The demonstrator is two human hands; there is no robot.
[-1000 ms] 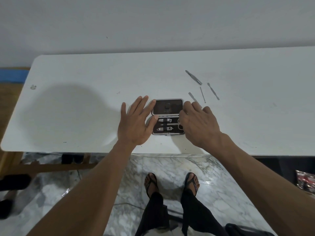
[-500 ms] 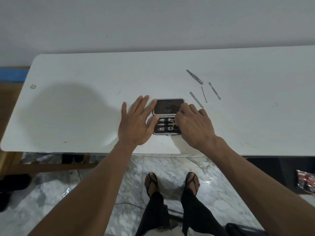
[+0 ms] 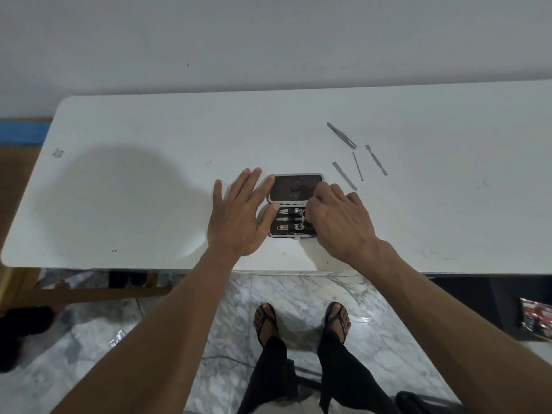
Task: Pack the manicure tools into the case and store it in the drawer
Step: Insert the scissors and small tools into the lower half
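A small manicure case (image 3: 294, 191) lies open on the white desk (image 3: 149, 189), close to the near edge. Its dark lid lies flat on the far side. The near half holds shiny tools under straps, two nail clippers (image 3: 288, 227) among them.

The left hand (image 3: 239, 216) lies flat on the desk, fingers straight and spread. It holds nothing. Its pointer finger touches the left edge of the lid, and its thumb touches the left side of the near half.

The right hand (image 3: 337, 219) is over the right side of the case, with its fingers curled down into it. The fingertips are hidden, so I cannot tell if they hold a tool.

Four loose tools lie on the desk, far and right of the case: tweezers (image 3: 342, 135), a flat file (image 3: 344, 175), a thin pick (image 3: 357, 166) and a cuticle pusher (image 3: 376, 160). They are near each other but do not touch.
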